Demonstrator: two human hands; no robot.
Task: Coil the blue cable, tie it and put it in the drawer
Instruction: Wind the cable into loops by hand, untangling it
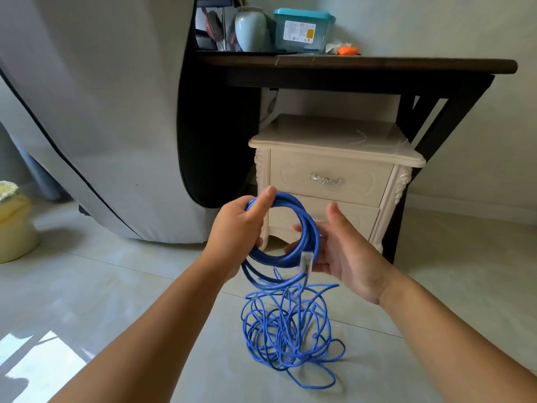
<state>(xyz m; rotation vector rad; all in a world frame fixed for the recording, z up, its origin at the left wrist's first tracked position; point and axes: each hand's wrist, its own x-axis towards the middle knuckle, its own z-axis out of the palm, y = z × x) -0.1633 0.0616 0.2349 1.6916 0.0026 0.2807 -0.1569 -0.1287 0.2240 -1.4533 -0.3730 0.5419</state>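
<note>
A blue cable [308,225] is partly wound into a ring of several loops held up in front of me. My left hand [238,225] grips the ring's left side, thumb on top. My right hand [345,248] is spread under the ring's right side, fingers apart, palm touching the loops near the clear plug [307,261] that hangs there. The rest of the cable lies in a loose tangle [290,330] on the floor below. Behind the hands stands a cream nightstand [334,141]; its top drawer [328,178] is closed and has a metal handle.
A dark table [360,66] stands over the nightstand, carrying a pale vase [250,29], a teal box [303,30] and an orange object [347,50]. A grey covered bulk [96,112] fills the left. A yellow pot [14,225] sits at the far left on the tiled floor.
</note>
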